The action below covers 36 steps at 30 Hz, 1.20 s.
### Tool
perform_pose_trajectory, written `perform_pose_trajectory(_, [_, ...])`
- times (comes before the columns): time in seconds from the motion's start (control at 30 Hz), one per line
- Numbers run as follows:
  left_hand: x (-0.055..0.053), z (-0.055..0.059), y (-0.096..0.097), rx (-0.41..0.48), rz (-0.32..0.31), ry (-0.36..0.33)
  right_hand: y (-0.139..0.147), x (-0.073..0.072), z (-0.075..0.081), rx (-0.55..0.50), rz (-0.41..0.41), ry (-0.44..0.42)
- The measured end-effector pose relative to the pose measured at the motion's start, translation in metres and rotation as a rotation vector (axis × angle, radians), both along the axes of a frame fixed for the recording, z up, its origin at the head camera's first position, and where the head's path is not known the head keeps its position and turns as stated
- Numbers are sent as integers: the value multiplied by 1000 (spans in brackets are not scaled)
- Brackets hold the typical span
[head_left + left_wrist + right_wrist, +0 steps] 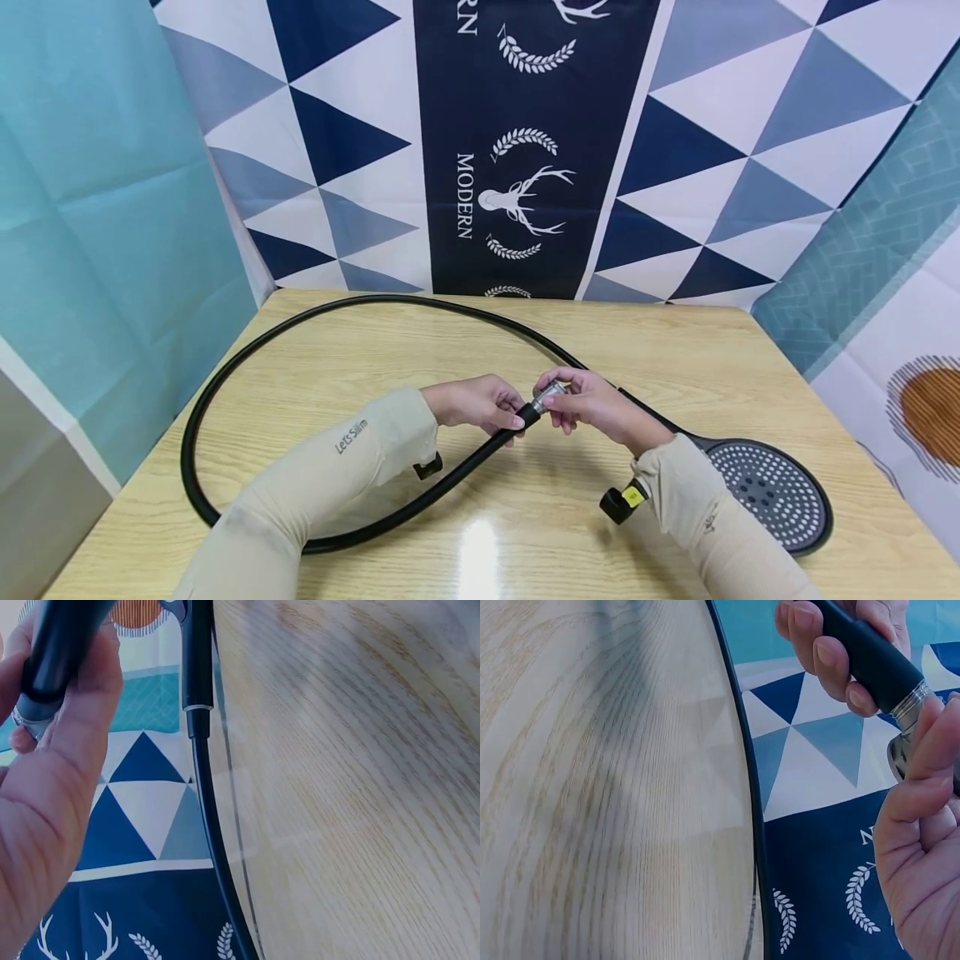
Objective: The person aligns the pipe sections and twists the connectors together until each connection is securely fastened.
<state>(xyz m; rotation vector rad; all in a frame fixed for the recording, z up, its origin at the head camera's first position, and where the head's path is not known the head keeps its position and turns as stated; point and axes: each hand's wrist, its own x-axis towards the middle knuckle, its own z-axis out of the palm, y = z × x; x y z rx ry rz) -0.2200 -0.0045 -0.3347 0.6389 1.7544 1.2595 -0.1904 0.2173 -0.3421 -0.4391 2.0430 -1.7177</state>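
Observation:
My left hand (480, 404) grips the black collar (528, 415) at one end of a black shower hose (420, 498), above the middle of the table. In the right wrist view its fingers curl round that collar. With thumb and fingers my right hand (592, 404) pinches a silver metal fitting (549, 395) at the collar's mouth. The fitting (911, 709) lines up with the collar, and its far end is partly hidden by the right fingers. From the left hand the hose loops round the table's left side and back to a black shower head (765, 492), lying beside the right forearm.
The wooden table (337, 375) carries the hose loop along its left and back. Behind it hangs a patterned cloth (360, 167); a teal cloth (112, 208) hangs at the left. Small black wrist cameras (617, 505) are strapped under both sleeves.

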Motion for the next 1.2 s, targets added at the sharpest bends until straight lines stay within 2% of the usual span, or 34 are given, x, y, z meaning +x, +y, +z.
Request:
perform_pose_trajectory(0.17, [0,0,0,-5,-59,-55,0,0,-2,5,15,2])
perform_pose_trajectory(0.23, [1,1,0,-13,-69,-56,0,0,-3,2,16,4])
perform_pose_trajectory(0.57, [1,2,0,-14,-2,-4,-1,1,-1,-18,11,10])
perform_pose_trajectory(0.7, [0,2,-1,-1,1,-3,-2,-1,0,-13,6,11])
perform_pose_trajectory(0.93, [-4,4,-6,9,-88,-9,-4,-4,0,3,18,17])
perform_pose_trajectory(1.2, [-1,2,-4,15,3,-3,-4,-3,0,-8,30,13])
